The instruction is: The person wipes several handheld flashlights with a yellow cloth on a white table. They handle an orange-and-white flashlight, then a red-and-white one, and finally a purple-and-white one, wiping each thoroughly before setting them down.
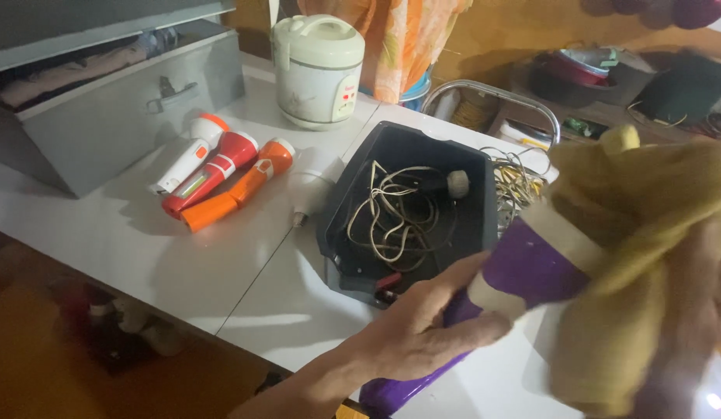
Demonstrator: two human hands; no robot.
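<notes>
My left hand [422,330] grips the handle of a purple flashlight [523,268] with a cream band, held over the white table [182,264] near its front edge. A yellow cloth [648,233] covers the flashlight's head at the right. My right hand [698,310] is mostly hidden under the cloth and blurred; it presses the cloth against the flashlight. Just behind my left hand lies a black plastic tray [407,143] with a tangle of pale wires [395,209] inside.
Three flashlights lie side by side at the left: white and orange [191,154], red [213,171], orange [240,186]. A white bulb [308,192] lies next to the tray. A grey metal box [104,101] and a white rice cooker [318,70] stand at the back.
</notes>
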